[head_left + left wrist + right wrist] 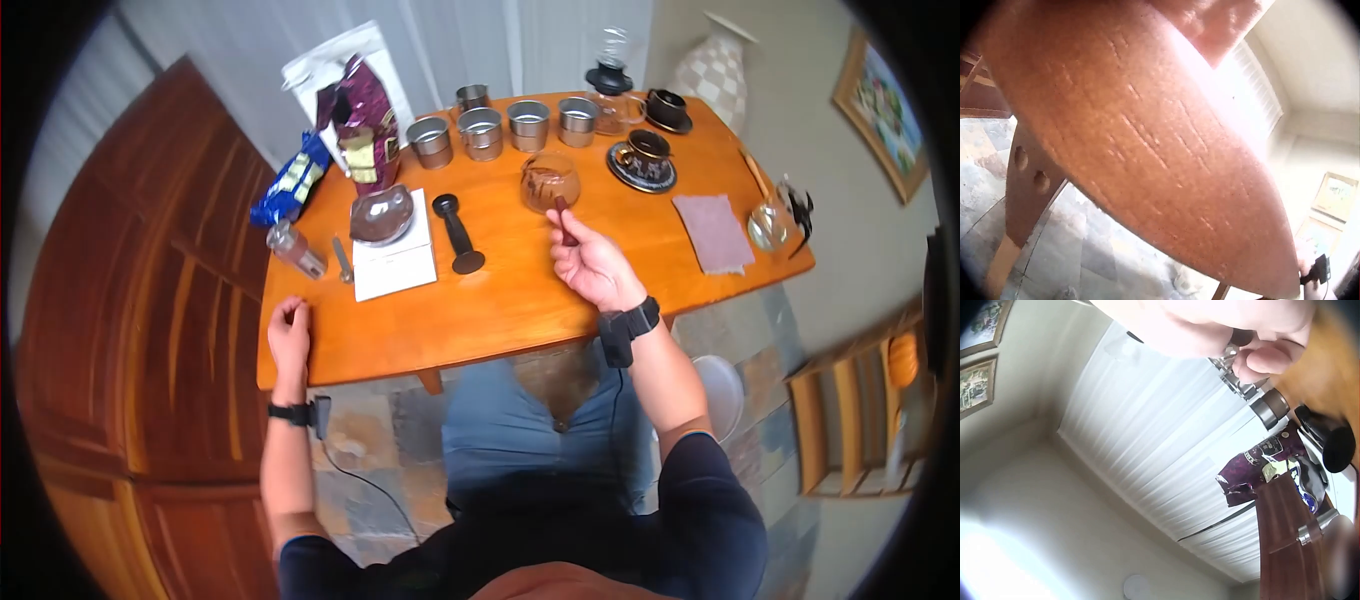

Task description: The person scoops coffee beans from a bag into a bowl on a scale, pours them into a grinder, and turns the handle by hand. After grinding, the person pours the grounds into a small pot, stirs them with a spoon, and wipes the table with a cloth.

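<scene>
My right hand (590,262) pinches the handle of a small dark brown spoon (565,222) above the middle of the wooden table (500,310). The spoon's far end reaches the near rim of a glass bowl (549,180) smeared with brown powder. In the right wrist view the curled fingers (1260,359) fill the top, and the spoon is hidden behind them. My left hand (289,335) rests on the table's front left edge, fingers loosely curled and holding nothing. The left wrist view shows only the underside of the table (1147,156).
A white scale (395,262) carries a glass dish of dark powder (381,215), with a black tamper (458,233) beside it. Several metal cups (480,130) line the back. Purple bag (365,125), blue packet (290,180), small jar (296,248), black cup on saucer (642,160), cloth (712,232), glass kettle (775,222).
</scene>
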Demonstrator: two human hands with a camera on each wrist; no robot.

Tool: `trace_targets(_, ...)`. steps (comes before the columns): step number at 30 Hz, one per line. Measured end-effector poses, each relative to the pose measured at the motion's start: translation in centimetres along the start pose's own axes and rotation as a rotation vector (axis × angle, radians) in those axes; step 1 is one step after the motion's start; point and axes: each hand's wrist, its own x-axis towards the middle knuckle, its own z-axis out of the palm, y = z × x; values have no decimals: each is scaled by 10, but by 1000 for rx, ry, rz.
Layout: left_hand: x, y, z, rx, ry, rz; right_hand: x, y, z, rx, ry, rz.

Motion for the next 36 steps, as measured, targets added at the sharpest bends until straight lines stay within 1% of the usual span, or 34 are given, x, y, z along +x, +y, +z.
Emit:
trace_targets(2, 16, -21, 3, -113, 16, 122, -21, 3, 5, -9, 21, 10)
trace_targets(3, 0, -22, -3, -267, 127, 73, -42, 15, 8, -63, 51, 17)
trace_targets(4, 0, -26, -7, -327, 129, 35, -63, 20, 24, -129, 154, -26)
trace_targets(6, -9, -24, -6, -550, 149, 16, -92, 27, 21, -157, 86, -51)
trace_targets(7, -14, -19, -3, -568, 140, -19, -106, 27, 19, -148, 41, -57)
trace_targets(8, -21, -6, 0, -586, 133, -56, -118, 28, 14, -139, 62, -62)
trace_targets(10, -31, 6, 8, -616, 79, -91, -136, 29, 7, -141, 68, -142)
trace_targets(11, -35, 14, 14, -625, 23, -82, -143, 31, 12, -164, 125, -187)
trace_targets(12, -39, 25, 20, -633, -33, -71, -144, 32, 15, -163, 137, -180)
trace_targets(13, -44, 38, 28, -628, -39, -64, -143, 34, 18, -194, 149, -224)
trace_targets(14, -43, 38, 33, -619, -51, -73, -140, 36, 20, -222, 163, -271)
trace_targets(16, -40, 40, 41, -645, -134, -46, -132, 44, 22, -224, 167, -275)
trace_targets(17, -45, 50, 44, -580, -118, -50, -128, 48, 21, -260, 148, -253)
trace_targets(20, -47, 42, 42, -563, -68, -34, -129, 57, 20, -344, 115, -173)
trace_targets(22, -47, 40, 41, -577, 14, -58, -134, 62, 7, -400, 155, -185)
trace_targets(23, -49, 41, 39, -575, 4, -39, -136, 59, 5, -426, 128, -160)
trace_targets(24, -51, 43, 39, -575, -11, -20, -139, 55, 3, -458, 159, -200)
trace_targets(25, -54, 47, 40, -579, 9, -18, -138, 49, 2, -487, 197, -249)
trace_targets(26, -54, 46, 39, -590, 22, -26, -132, 44, 4, -504, 191, -243)
trace_targets(28, -51, 44, 40, -628, 25, -46, -116, 32, 11, -557, 215, -354)
trace_targets(29, -51, 47, 41, -623, 34, -44, -106, 26, 15, -560, 185, -380)
trace_targets(30, -51, 48, 42, -618, 23, -41, -95, 20, 16, -551, 193, -384)
trace_targets(32, -51, 46, 42, -612, 87, -31, -76, 16, 15, -594, 152, -415)
trace_targets(33, -49, 42, 41, -624, 83, -23, -71, 17, 13, -599, 191, -421)
trace_targets(34, -46, 41, 39, -620, 92, -13, -70, 17, 9, -594, 178, -423)
trace_targets(36, -50, 39, 39, -604, 86, -43, -75, 16, -5, -528, 227, -398)
